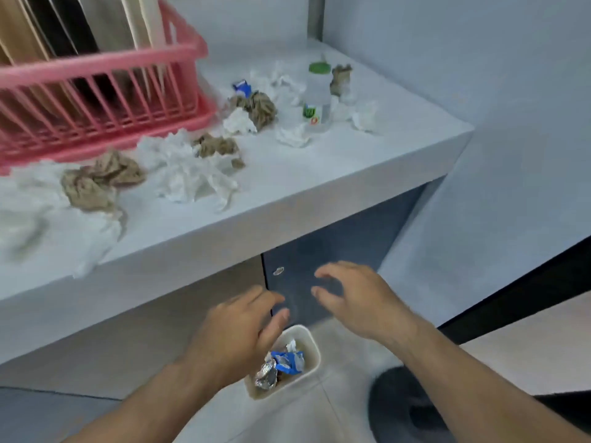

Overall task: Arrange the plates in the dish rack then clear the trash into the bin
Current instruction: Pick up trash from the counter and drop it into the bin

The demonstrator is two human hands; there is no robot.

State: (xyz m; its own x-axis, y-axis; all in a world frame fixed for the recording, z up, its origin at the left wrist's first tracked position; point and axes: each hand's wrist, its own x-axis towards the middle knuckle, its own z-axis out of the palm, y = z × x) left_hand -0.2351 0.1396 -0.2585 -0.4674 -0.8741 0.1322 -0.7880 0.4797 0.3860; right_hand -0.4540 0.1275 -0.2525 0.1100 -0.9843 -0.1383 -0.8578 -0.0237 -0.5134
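Left hand (236,334) and right hand (361,302) are held spread, empty, over the bin (315,345). The trash (188,174) is seen far-left on the counter (351,164), nearer the left hand.

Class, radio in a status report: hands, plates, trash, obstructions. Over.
Left hand and right hand open, empty, above the bin. Plates upright in the dish rack. Crumpled paper and bottle lie on the counter. Nothing blocks the bin.
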